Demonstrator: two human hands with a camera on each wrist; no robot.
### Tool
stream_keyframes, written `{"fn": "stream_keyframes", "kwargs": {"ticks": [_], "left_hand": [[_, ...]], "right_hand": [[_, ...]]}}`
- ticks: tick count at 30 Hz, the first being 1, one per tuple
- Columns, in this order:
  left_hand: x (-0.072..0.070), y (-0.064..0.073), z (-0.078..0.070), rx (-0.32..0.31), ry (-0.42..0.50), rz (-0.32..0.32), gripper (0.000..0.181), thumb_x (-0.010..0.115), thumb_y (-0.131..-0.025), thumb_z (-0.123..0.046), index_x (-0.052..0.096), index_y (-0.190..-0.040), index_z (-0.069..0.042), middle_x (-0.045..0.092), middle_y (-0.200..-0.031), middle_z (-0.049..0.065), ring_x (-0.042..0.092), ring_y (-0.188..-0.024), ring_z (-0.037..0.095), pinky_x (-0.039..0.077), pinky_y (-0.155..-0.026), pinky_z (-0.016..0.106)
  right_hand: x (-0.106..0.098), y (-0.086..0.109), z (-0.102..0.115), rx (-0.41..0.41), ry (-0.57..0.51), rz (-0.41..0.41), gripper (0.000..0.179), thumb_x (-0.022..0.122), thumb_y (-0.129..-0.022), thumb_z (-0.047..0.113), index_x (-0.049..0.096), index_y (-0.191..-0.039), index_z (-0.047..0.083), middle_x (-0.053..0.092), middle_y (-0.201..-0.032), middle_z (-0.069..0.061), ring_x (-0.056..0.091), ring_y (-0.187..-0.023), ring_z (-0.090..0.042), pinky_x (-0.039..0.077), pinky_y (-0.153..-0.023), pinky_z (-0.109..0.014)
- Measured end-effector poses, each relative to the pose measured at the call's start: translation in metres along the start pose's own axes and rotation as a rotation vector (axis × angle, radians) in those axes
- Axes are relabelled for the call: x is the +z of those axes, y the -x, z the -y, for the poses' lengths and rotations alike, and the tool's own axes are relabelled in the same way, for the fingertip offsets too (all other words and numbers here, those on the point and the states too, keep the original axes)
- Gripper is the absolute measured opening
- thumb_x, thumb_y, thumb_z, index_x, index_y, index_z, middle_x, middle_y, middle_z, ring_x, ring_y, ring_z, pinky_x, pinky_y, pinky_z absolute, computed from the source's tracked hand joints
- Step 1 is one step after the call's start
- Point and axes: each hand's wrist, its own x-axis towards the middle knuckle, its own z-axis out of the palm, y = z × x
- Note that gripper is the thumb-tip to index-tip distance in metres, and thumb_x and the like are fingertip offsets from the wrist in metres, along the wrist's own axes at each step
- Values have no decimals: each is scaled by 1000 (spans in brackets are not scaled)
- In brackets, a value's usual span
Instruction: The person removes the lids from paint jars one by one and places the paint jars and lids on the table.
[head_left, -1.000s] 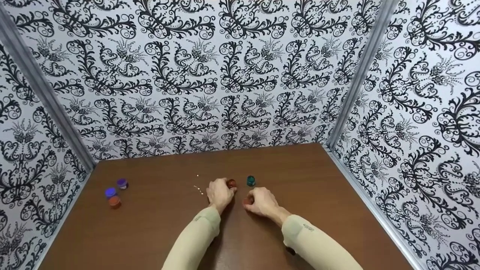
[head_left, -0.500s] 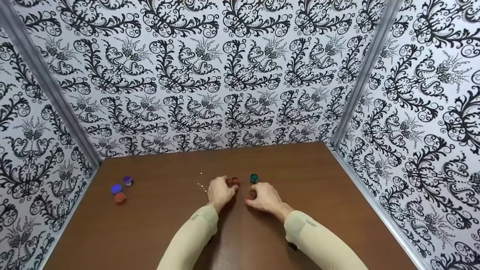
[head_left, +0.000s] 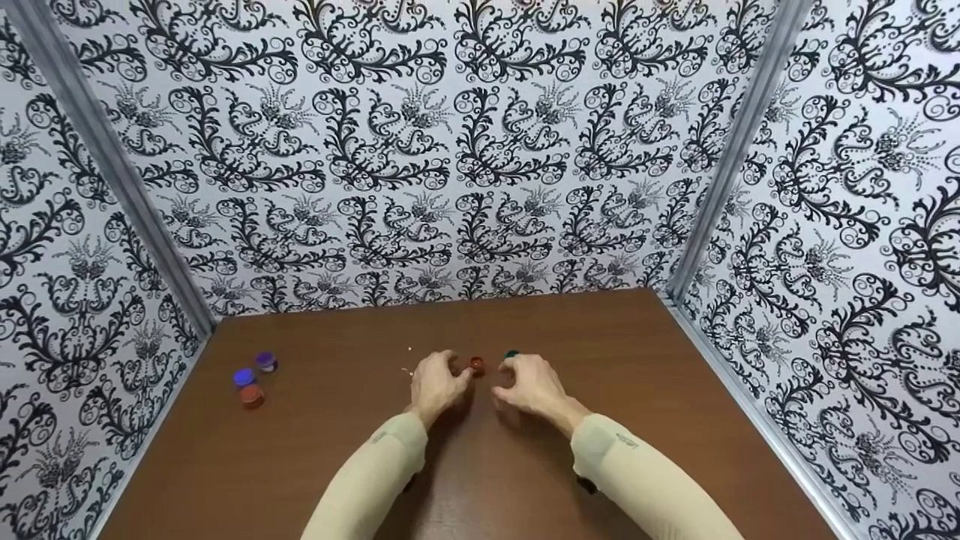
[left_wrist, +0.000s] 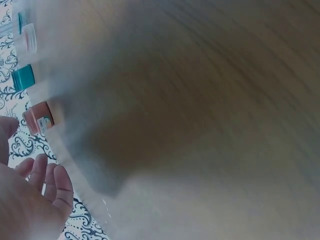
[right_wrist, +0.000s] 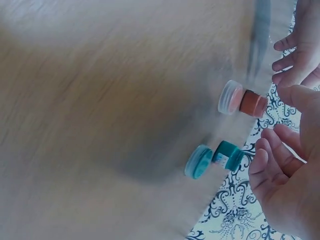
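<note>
An open orange paint jar point(head_left: 477, 366) stands upright on the table between the hands. Just left of it is my left hand point(head_left: 436, 386), its thumb close to the jar and nothing in its grasp. My right hand point(head_left: 532, 386) hovers at the other side with thumb and fingers apart, holding nothing. Part of a teal paint jar point(head_left: 511, 354) shows behind that hand. In the right wrist view, a pale orange lid point(right_wrist: 230, 97) lies by the orange jar, and a teal lid point(right_wrist: 199, 162) lies by the teal one. Both lids are hidden in the head view.
At the table's left are a purple jar point(head_left: 266, 361), a blue-violet jar point(head_left: 244, 377) and an orange-red jar point(head_left: 252, 396), close together. Small white flecks point(head_left: 406, 371) show left of my left hand. Patterned walls point(head_left: 480, 150) enclose the brown table point(head_left: 315, 450).
My right hand has let go of the orange lid and moved forward toward the teal jar. The left fingers have released the orange jar. The head view has shifted slightly.
</note>
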Motion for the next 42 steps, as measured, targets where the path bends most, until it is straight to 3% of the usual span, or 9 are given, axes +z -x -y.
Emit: {"fn": "stream_keyframes", "kwargs": {"ticks": [1, 8, 18, 24, 30, 36, 42], "left_hand": [[-8, 3, -10, -17, -10, 14, 46, 85, -93, -32, 80, -127, -2, 84, -111, 17, 79, -105, 38, 63, -99, 59], [-22, 7, -2, 18, -42, 24, 39, 85, -96, -29, 81, -126, -4, 85, -114, 16, 81, -105, 36, 65, -97, 55], [-51, 6, 16, 50, -22, -46, 33, 83, -96, -24, 81, -120, -1, 85, -111, 18, 80, -103, 38, 64, -95, 56], [-67, 7, 25, 40, -42, -61, 35, 81, -98, -24, 80, -124, -1, 85, -113, 18, 81, -102, 36, 65, -95, 54], [-84, 7, 35, 28, -20, -84, 30, 81, -97, -18, 82, -123, -3, 85, -109, 18, 82, -100, 38, 65, -94, 54], [-102, 8, 46, -4, -47, -100, 31, 81, -97, -19, 82, -123, -3, 84, -109, 18, 80, -101, 39, 64, -95, 55], [-119, 10, 65, -54, -100, -114, 31, 81, -97, -19, 81, -122, 0, 84, -107, 19, 79, -100, 38, 64, -97, 56]], "right_hand": [[0, 0, 1, -3, 0, -3, 40, 91, -91, 30, 83, -122, 6, 84, -112, -10, 79, -105, -31, 66, -92, -52], [-5, -5, 9, -45, 8, -42, 32, 87, -92, 31, 85, -115, 9, 85, -113, -10, 79, -106, -32, 65, -95, -53], [-20, -15, 27, -69, -26, -70, 27, 84, -95, 30, 85, -114, 11, 84, -111, -8, 79, -106, -31, 64, -96, -52], [-21, -19, 28, -93, -25, -124, 32, 87, -92, 30, 84, -118, 11, 83, -110, -8, 77, -100, -30, 64, -92, -51], [-21, -22, 32, -87, -83, -105, 32, 88, -94, 34, 84, -117, 12, 85, -113, -12, 79, -107, -36, 63, -97, -52], [-25, -24, 39, -71, -127, -94, 19, 87, -94, 33, 86, -107, 18, 86, -100, 1, 80, -96, -25, 64, -90, -45], [-26, -27, 46, -93, -123, -94, 19, 86, -94, 30, 85, -107, 17, 85, -99, 1, 79, -94, -22, 65, -88, -41]]}}
